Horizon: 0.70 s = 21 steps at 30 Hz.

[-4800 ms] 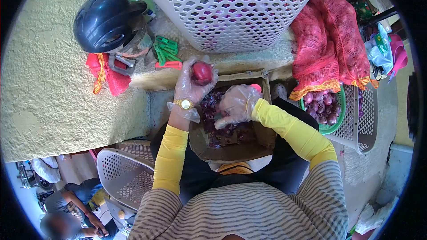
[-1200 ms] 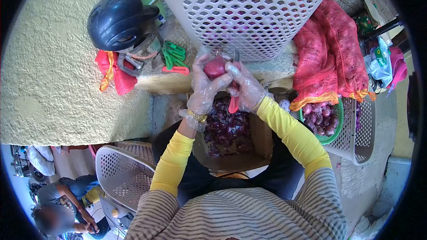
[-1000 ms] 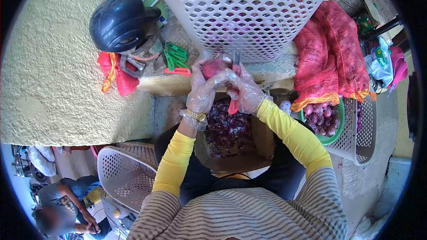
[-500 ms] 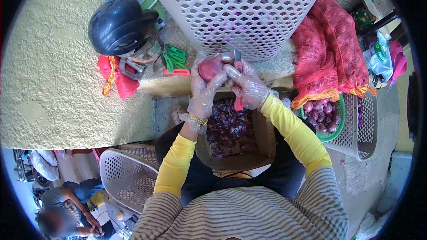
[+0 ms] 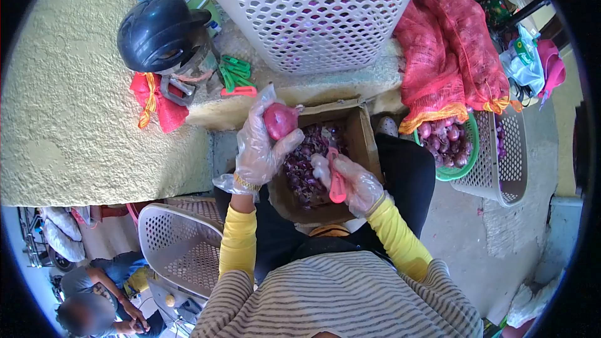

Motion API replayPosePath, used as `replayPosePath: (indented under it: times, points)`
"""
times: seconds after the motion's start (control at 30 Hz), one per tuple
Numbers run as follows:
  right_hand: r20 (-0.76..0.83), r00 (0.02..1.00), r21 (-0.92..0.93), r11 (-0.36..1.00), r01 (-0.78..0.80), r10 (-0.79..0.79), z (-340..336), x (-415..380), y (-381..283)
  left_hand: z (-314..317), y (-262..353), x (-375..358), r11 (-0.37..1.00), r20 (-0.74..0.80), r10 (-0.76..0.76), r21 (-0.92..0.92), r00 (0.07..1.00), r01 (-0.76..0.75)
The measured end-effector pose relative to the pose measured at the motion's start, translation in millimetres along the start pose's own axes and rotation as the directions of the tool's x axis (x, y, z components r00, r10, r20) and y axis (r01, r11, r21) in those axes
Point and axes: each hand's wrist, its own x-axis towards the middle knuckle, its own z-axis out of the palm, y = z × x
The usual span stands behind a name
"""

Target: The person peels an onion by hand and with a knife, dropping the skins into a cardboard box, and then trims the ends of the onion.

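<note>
In my left hand [image 5: 258,144], which wears a clear plastic glove, a red onion [image 5: 280,121] is gripped near the box's left rim. My right hand [image 5: 355,183], gloved too, holds a small knife [image 5: 337,183] by its pink-red handle over the box; most of the blade cannot be made out. Below both hands, between my knees, stands a cardboard box [image 5: 365,144] with purple onion skins [image 5: 307,175] lying in it. The two hands are apart, the right one lower and nearer to me.
Ahead on a ledge stands a tall perforated basket [image 5: 313,22]. Red mesh sacks [image 5: 432,56] lie to its right, above a green basket [image 5: 474,163] of onions. A black helmet [image 5: 156,31] and green clips [image 5: 235,72] sit left. Another person [image 5: 113,294] sits behind left, near a laundry basket [image 5: 181,244].
My hands have separated. The left has moved left and down with the onion; the right has dropped toward me with the knife over the box.
</note>
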Motion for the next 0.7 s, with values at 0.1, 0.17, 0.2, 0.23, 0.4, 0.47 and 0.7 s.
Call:
replayPosePath:
  times: [0.1,0.17,0.2,0.23,0.4,0.47,0.7]
  points:
    - [-0.017,0.999,-0.103,0.993,0.05,-0.052,-10,-20,19,1,15,-25,0.997,0.02,-0.078,-0.014,0.997,0.079]
    - [0.005,1.0,-0.178,0.984,0.026,-0.026,-39,-20,26,7,16,-41,0.996,0.016,-0.077,-0.038,0.997,0.078]
    - [0.046,0.998,-0.241,0.969,0.058,-0.049,-39,-23,27,11,13,-51,0.993,0.006,-0.092,-0.069,0.996,0.092]
    - [0.089,0.994,-0.302,0.949,0.092,-0.068,-37,-28,27,15,9,-60,0.989,-0.004,-0.107,-0.1,0.994,0.106]
    - [0.078,0.965,-0.463,0.848,0.257,-0.25,-19,-50,39,28,17,-86,0.985,0.051,-0.169,-0.025,0.984,0.171]
    - [0.064,0.955,-0.54,0.795,0.277,-0.289,-27,-55,45,36,10,-96,0.982,0.069,-0.187,-0.007,0.98,0.188]
    - [0.261,0.762,-0.887,0.164,0.431,-0.593,-43,-64,52,53,7,-96,0.994,0.082,-0.108,0.006,0.991,0.108]
